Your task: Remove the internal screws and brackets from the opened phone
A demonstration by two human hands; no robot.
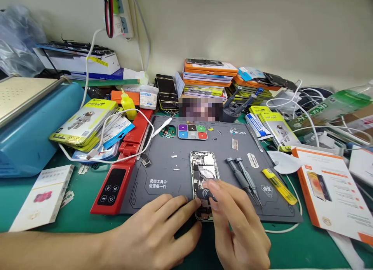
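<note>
An opened phone (208, 159) lies on the dark grey repair mat (163, 176), its inner boards and metal parts exposed. My left hand (163, 231) rests at the phone's lower left side, fingers bent against its edge and holding it. Between the fingertips of my right hand (236, 223) is a dark screwdriver (204, 193), held low over the phone; its tip is hard to make out. Two more screwdrivers (244, 178) lie on the mat to the right. Small loose metal parts (176, 169) lie left of the phone.
A coloured parts tray (192, 132) and green circuit board (167, 131) sit at the mat's back. On the left stands a red folding lamp (112, 188). A yellow blade case (279, 186), battery packs (278, 128) and a phone box (332, 188) lie right; a white cable (101, 160) loops left.
</note>
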